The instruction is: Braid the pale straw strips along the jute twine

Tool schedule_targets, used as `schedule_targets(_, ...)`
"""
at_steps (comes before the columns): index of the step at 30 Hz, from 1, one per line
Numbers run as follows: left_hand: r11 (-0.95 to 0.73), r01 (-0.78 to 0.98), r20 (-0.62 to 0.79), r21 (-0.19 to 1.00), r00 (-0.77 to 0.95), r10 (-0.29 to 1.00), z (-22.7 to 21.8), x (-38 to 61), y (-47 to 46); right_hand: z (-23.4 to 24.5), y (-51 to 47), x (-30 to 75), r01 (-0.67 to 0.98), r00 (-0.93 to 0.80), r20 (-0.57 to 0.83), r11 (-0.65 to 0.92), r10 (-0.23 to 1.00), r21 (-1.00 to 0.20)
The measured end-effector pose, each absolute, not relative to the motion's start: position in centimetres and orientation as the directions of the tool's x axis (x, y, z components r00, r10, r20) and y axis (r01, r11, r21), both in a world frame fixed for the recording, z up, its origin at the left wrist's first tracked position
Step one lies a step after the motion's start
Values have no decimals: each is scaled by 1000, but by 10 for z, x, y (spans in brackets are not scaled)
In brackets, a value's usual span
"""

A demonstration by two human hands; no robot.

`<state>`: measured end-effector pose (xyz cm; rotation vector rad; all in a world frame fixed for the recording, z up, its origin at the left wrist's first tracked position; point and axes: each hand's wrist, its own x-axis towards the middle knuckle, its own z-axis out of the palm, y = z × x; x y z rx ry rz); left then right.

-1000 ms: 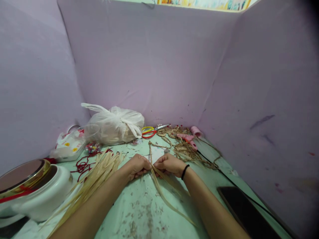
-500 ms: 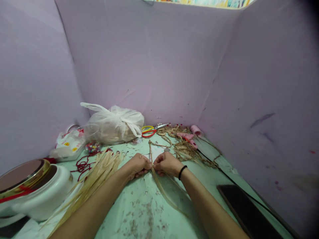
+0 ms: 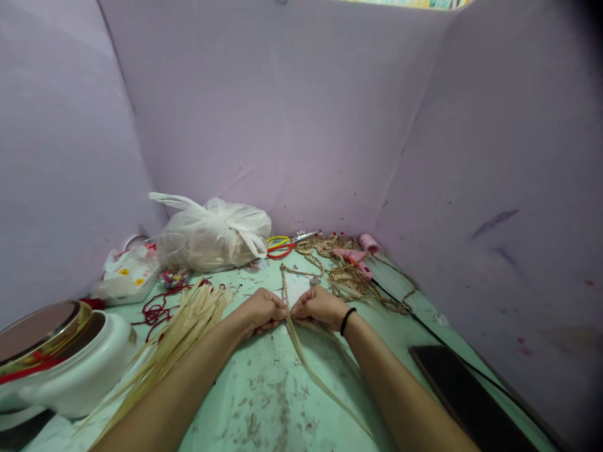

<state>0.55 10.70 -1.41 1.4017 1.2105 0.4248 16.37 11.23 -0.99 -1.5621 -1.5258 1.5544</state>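
Observation:
My left hand [image 3: 267, 312] and my right hand [image 3: 321, 309] meet over the middle of the table, fingers pinched, at the near end of a braided straw cord [image 3: 285, 289]. Loose flat straw strands [image 3: 311, 373] trail from that point toward me, one bending off to the right. The braid runs away from my hands, then turns right toward a tangled pile of the same cord [image 3: 351, 280]. My right wrist wears a black band. A sheaf of pale straw strips [image 3: 188, 320] lies left of my left forearm.
Scissors [image 3: 285, 246] with red and yellow handles lie at the back, beside a white plastic bag [image 3: 217, 235]. A pink glue gun [image 3: 355, 258] and thread spool [image 3: 370, 244] are at back right. A dark phone-like slab [image 3: 466, 398] lies right; a white pot [image 3: 89, 370] stands left.
My right fingers have drawn slightly away from the left ones at the braid's end. The loose strand has swung a little and lies further toward me.

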Motion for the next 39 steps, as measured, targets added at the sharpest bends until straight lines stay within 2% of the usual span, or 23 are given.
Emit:
schedule_targets(4,234,402,-393,885,378,838,-12,7,106,-8,110,162,285,-253,-451,-379,856,-880)
schedule_targets(7,241,401,-395,884,363,844,-12,7,106,-6,108,161,251,-251,-449,-391,857,-886)
schedule_targets(14,256,394,-398,883,339,852,-11,9,105,-4,108,161,346,-169,-457,-381,874,-857)
schedule_targets(20,263,380,-396,887,330,857,-10,9,105,0,108,161,408,-163,-395,-303,904,-861)
schedule_targets(28,269,370,-389,889,301,871,-10,11,104,2,105,160,325,-175,-469,-399,865,-857)
schedule_targets(32,245,366,-367,898,315,875,-12,12,105,1,105,158,334,-166,-503,-431,848,-838)
schedule_targets(39,209,464,-362,861,270,892,-8,15,103,-2,108,159,420,-182,-414,-310,892,-853)
